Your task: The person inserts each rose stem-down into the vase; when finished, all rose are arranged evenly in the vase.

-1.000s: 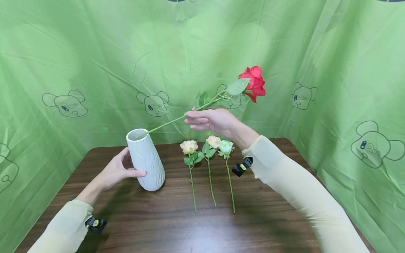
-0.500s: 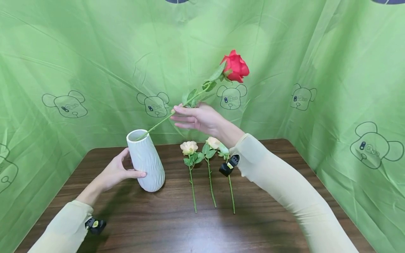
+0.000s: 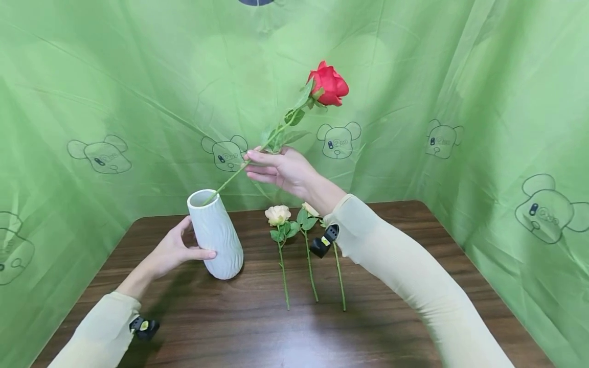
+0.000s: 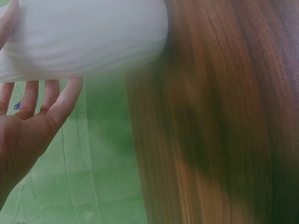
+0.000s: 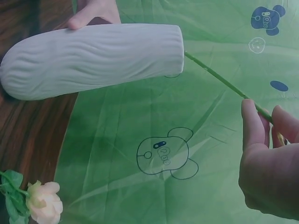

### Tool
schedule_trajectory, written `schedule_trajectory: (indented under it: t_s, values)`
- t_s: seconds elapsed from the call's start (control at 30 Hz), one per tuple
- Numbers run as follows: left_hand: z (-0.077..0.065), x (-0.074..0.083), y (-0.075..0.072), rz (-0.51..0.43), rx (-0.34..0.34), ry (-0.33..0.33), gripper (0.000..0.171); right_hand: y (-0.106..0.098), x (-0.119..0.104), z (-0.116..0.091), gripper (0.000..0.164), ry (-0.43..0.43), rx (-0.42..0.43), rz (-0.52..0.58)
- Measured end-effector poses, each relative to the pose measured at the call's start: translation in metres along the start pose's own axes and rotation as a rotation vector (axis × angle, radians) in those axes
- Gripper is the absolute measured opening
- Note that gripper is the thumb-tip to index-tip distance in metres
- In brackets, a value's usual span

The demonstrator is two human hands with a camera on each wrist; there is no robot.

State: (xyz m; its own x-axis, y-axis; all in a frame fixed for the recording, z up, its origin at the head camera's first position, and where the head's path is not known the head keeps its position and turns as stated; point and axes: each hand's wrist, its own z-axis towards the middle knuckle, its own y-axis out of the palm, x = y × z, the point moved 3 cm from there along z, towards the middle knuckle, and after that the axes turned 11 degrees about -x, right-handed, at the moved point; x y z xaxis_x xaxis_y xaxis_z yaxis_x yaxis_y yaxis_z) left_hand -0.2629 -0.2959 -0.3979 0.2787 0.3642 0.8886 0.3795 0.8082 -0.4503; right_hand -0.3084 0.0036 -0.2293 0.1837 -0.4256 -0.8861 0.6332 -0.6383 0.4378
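A white vase (image 3: 218, 240) with wavy ridges stands at the left of the table in the head view. My left hand (image 3: 172, 250) grips its side, thumb across the front and fingers behind; the left wrist view shows these fingers (image 4: 65, 100) against the vase wall. Above and to the right, my right hand (image 3: 287, 171) pinches the green stem of a red rose (image 3: 329, 84) between thumb and fingers. The rose leans to the right, its bloom up. Its lower stem end is inside the vase mouth and hidden there, as the stem (image 5: 215, 73) in the right wrist view also shows.
A cream flower (image 3: 278, 215) lies right of the vase on the brown wooden table (image 3: 257, 332). Beside it are a second cream flower (image 3: 309, 209) and a third stem (image 3: 340, 281), its bloom hidden by the right forearm. Green cloth (image 3: 161, 92) with bear drawings hangs behind.
My right hand has moved left toward the vase, and the rose has swung left and more upright. Its stem tip stays in the vase mouth. The left hand keeps its hold on the vase.
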Motion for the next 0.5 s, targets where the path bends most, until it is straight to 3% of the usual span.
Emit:
schedule_trajectory:
  t_s: [0.23, 0.5]
  values:
    - [0.003, -0.003, -0.003, -0.071, -0.021, -0.003, 0.083, -0.006, -0.002, 0.004, 0.002, 0.043, 0.052, -0.038]
    - [0.001, 0.000, -0.009, -0.065, -0.019, -0.001, 0.082, 0.013, 0.000, 0.031, 0.011, 0.103, -0.003, -0.128]
